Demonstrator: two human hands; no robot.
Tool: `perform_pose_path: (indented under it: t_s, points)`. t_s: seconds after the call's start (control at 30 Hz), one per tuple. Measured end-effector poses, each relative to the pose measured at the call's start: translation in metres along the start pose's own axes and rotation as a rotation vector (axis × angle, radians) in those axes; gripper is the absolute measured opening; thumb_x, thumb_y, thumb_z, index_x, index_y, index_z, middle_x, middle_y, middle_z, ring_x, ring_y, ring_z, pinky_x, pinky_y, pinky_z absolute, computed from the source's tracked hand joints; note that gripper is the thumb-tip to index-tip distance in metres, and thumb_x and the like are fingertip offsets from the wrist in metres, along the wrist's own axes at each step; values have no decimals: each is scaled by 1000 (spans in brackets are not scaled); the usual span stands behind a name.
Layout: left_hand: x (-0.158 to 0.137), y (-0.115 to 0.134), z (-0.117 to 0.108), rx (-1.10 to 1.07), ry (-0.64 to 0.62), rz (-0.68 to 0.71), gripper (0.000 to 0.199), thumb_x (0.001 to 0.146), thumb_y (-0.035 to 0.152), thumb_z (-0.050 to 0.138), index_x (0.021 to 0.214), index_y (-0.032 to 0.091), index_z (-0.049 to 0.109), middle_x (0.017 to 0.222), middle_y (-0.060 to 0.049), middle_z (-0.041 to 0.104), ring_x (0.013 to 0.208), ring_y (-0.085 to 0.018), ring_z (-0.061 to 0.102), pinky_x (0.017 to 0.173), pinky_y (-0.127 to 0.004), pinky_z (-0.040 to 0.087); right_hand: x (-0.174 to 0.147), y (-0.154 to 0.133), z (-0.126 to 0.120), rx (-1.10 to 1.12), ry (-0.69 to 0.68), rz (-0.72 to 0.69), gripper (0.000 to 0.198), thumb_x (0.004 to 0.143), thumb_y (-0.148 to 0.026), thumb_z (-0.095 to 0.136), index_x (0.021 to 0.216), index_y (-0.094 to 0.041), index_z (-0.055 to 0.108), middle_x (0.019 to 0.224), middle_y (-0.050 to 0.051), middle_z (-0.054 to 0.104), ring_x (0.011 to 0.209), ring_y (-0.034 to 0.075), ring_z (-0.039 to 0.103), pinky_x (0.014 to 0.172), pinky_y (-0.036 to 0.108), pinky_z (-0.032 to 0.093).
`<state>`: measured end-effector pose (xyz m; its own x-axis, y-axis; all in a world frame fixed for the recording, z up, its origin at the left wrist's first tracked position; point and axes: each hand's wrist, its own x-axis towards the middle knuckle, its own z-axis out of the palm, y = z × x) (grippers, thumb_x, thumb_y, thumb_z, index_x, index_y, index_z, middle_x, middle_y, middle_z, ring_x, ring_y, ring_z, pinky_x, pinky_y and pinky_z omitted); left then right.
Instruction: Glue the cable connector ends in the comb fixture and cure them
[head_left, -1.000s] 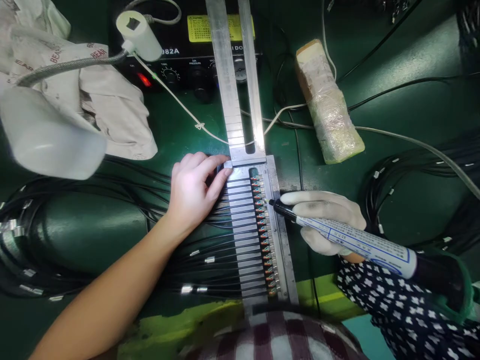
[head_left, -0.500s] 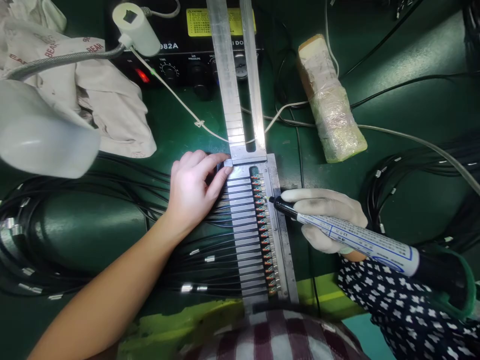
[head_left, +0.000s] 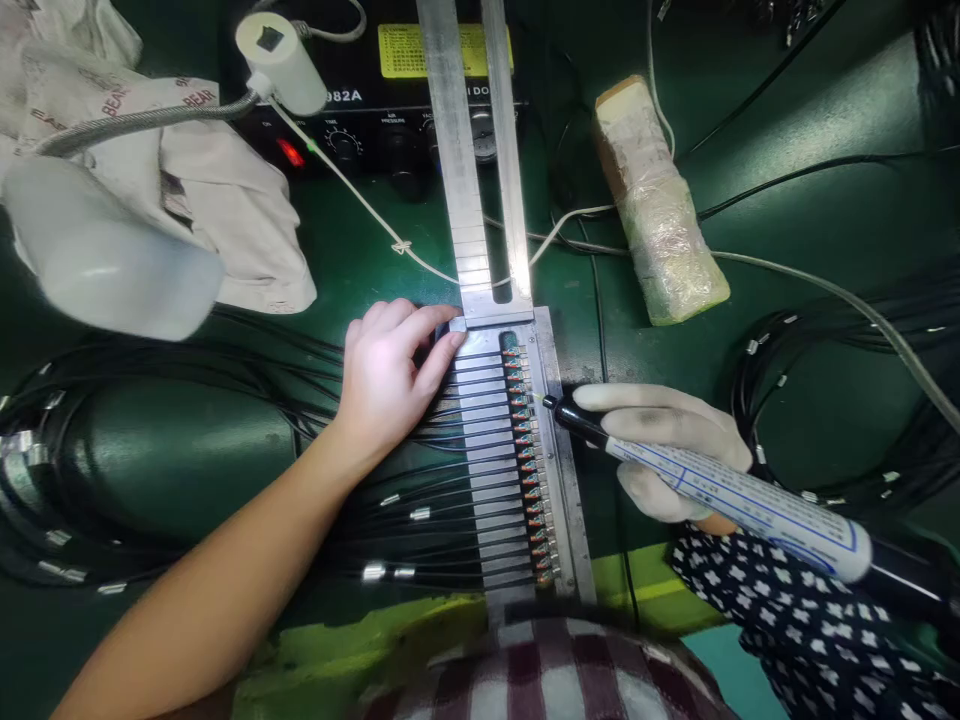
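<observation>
My bare left hand (head_left: 394,365) pinches the upper left corner of a slotted metal fixture (head_left: 487,435) between thumb and index finger. Thin black cables (head_left: 420,440) lie side by side in its slots, their ends showing coloured wires and small metal connectors (head_left: 517,377) along the right side. In a white glove, my right hand (head_left: 667,440) is closed around a labelled glue syringe (head_left: 742,500) with a black nose. Its thin tip points left, over the connectors in the upper part of the row; whether it touches one I cannot tell.
A black dispenser box (head_left: 360,150) with knobs and a red-lit switch stands behind. Two metal bars (head_left: 454,150) extend back from the fixture. A film-wrapped block (head_left: 660,210) lies right, a lamp (head_left: 112,250) and white cloth (head_left: 232,220) left. Cable coils (head_left: 30,450) flank both sides.
My right hand and the glue syringe have shifted slightly to the right and toward me. My left hand keeps its pinch on the fixture. The lamp appears a little farther right.
</observation>
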<state>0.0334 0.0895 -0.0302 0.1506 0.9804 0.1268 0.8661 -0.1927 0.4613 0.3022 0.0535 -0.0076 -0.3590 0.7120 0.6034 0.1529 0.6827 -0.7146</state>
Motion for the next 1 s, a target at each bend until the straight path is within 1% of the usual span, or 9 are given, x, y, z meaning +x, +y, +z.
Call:
perform_pose_path:
  t_s: [0.07,0.17,0.27,0.37,0.57,0.67,0.8,0.9,1.0]
  points:
    - [0,0,0,-5,1,3,30,96,44,50,110,25,70,80,-2,57,81,-20,52,80,-34,39,-3,-3,1,-16,15,-11,34,82,-15,67,116,-15,70,111,12,75,90,24,76,65,31,68]
    - [0,-1,0,-13,9,4,30,96,44,51,109,25,70,80,-2,57,81,-20,52,79,-34,39,-8,-5,3,-44,11,23,30,82,-17,67,111,-16,71,107,11,77,89,24,76,66,32,68]
    - [0,0,0,-17,17,1,30,96,45,52,109,25,70,79,-2,57,82,-20,52,79,-34,39,-10,-3,4,-35,-15,55,29,80,-16,68,108,-15,71,107,12,76,90,24,76,68,33,68]
    - [-1,0,0,-22,14,2,30,95,44,52,109,25,70,78,-2,56,81,-20,52,79,-35,39,-9,-2,3,-27,-23,57,29,79,-14,68,108,-14,71,109,14,76,89,23,76,68,32,68]
    - [0,0,1,-18,12,-2,30,95,45,52,109,25,70,77,-2,55,81,-20,51,79,-34,39,-8,-2,3,-37,-5,56,33,77,-11,66,109,-16,70,110,11,76,90,21,76,70,30,67]
    - [0,-1,1,-17,10,-2,30,95,44,52,109,25,70,77,-2,55,81,-20,51,79,-34,39,-7,-1,4,-39,-3,66,32,75,-8,65,107,-15,71,108,12,76,89,21,76,70,28,67]
    - [0,-1,1,-13,12,5,30,95,44,53,109,25,70,77,-2,55,81,-20,51,80,-35,39,-8,0,5,-23,8,67,29,77,-12,67,106,-16,71,109,12,76,87,21,76,67,29,67]
    - [0,-2,1,-15,14,12,29,95,44,53,109,24,70,77,-2,54,81,-20,50,79,-35,39,-9,1,5,3,8,56,31,78,-11,67,108,-14,71,109,13,76,89,22,76,69,30,67]
    - [-1,-2,1,-15,14,12,29,95,43,53,109,24,70,77,-2,54,81,-20,50,79,-35,39,-11,2,6,14,19,36,33,78,-10,67,111,-15,71,108,12,76,90,22,76,70,31,67]
